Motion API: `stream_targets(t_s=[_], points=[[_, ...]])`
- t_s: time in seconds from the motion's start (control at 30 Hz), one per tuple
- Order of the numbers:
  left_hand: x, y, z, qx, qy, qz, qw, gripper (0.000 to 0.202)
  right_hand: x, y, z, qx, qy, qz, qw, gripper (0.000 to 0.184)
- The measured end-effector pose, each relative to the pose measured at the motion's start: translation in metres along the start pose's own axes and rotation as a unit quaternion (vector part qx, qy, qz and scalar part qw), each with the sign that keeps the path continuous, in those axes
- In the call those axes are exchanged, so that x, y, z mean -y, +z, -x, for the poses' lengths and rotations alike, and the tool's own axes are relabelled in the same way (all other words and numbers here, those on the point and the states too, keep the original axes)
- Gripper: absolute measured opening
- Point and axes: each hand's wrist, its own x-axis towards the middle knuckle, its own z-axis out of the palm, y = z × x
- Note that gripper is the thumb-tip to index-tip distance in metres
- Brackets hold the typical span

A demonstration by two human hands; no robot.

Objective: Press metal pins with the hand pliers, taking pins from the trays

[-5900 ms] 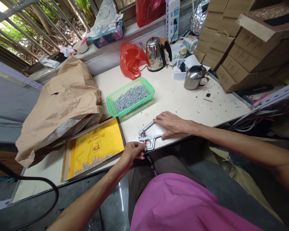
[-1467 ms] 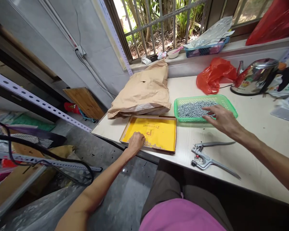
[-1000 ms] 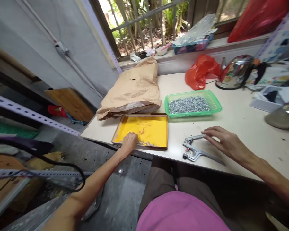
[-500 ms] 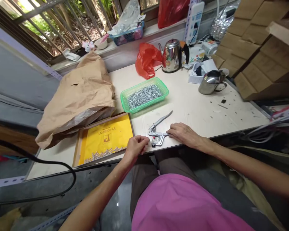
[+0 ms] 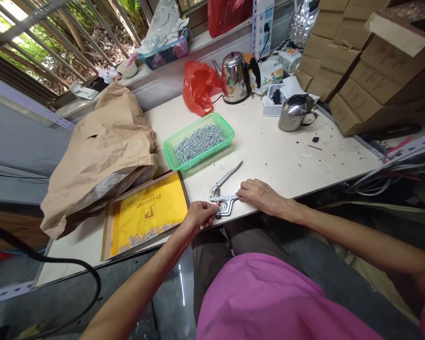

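Observation:
A metal hand press plier (image 5: 224,192) lies open near the table's front edge, its upper handle pointing to the back right. My left hand (image 5: 199,215) is pinched at the plier's jaw, fingers closed on a tiny piece I cannot make out. My right hand (image 5: 258,194) rests palm down on the plier's lower handle, fingers closed over it. A green basket (image 5: 229,136) full of small silver metal parts sits just behind the tool. A shallow box with a yellow lining (image 5: 152,203) lies to the left, with several silver pieces along its near edge.
A crumpled brown paper sack (image 5: 102,146) lies at the left. A red plastic bag (image 5: 198,85), an electric kettle (image 5: 235,78), a steel jug (image 5: 294,113) and stacked cardboard boxes (image 5: 368,61) stand at the back and right. Cables (image 5: 393,172) hang off the right edge.
My left hand came from the yellow box to the plier's jaw. My right hand left the green basket and settled on the plier's handle. The view swung to the right.

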Motion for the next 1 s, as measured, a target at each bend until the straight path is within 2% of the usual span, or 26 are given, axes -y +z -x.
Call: stream_targets(t_s=[0.2, 0.23, 0.37, 0.43, 0.53, 0.77, 0.83, 0.87, 0.93, 1.0], points=[[-0.006, -0.004, -0.002, 0.027, -0.022, -0.022, 0.999, 0.032, -0.006, -0.004, 0.001, 0.010, 0.000, -0.038, 0.999, 0.021], [-0.006, -0.004, -0.002, 0.028, -0.024, -0.020, 0.999, 0.032, -0.011, -0.006, 0.000, 0.007, -0.003, -0.045, 0.999, 0.029], [-0.005, -0.004, 0.000, 0.021, -0.029, -0.016, 0.999, 0.034, -0.036, -0.017, -0.012, 0.022, 0.011, -0.019, 1.000, 0.090], [-0.005, -0.003, 0.002, 0.018, -0.028, -0.015, 0.999, 0.035, -0.046, -0.023, -0.022, 0.066, 0.011, -0.011, 0.998, 0.102], [-0.005, -0.002, 0.004, 0.015, -0.029, -0.017, 0.999, 0.037, -0.050, -0.030, -0.033, 0.108, 0.002, -0.012, 0.994, 0.098], [-0.002, -0.001, 0.005, 0.006, -0.032, -0.011, 0.999, 0.040, -0.035, -0.038, -0.032, 0.104, -0.009, 0.029, 0.994, 0.073], [0.000, 0.000, 0.007, 0.001, -0.027, -0.039, 0.999, 0.037, -0.033, -0.037, -0.028, 0.098, -0.011, 0.043, 0.994, 0.062], [0.001, 0.000, 0.009, -0.013, -0.014, -0.072, 0.997, 0.035, -0.032, -0.035, -0.025, 0.094, -0.015, 0.048, 0.994, 0.058], [0.002, 0.004, 0.013, -0.084, 0.052, -0.172, 0.980, 0.031, -0.031, -0.032, -0.020, 0.080, -0.026, 0.053, 0.995, 0.051], [0.000, 0.012, 0.014, -0.169, 0.173, -0.280, 0.929, 0.022, -0.030, -0.027, -0.016, 0.059, -0.037, 0.051, 0.996, 0.047]])
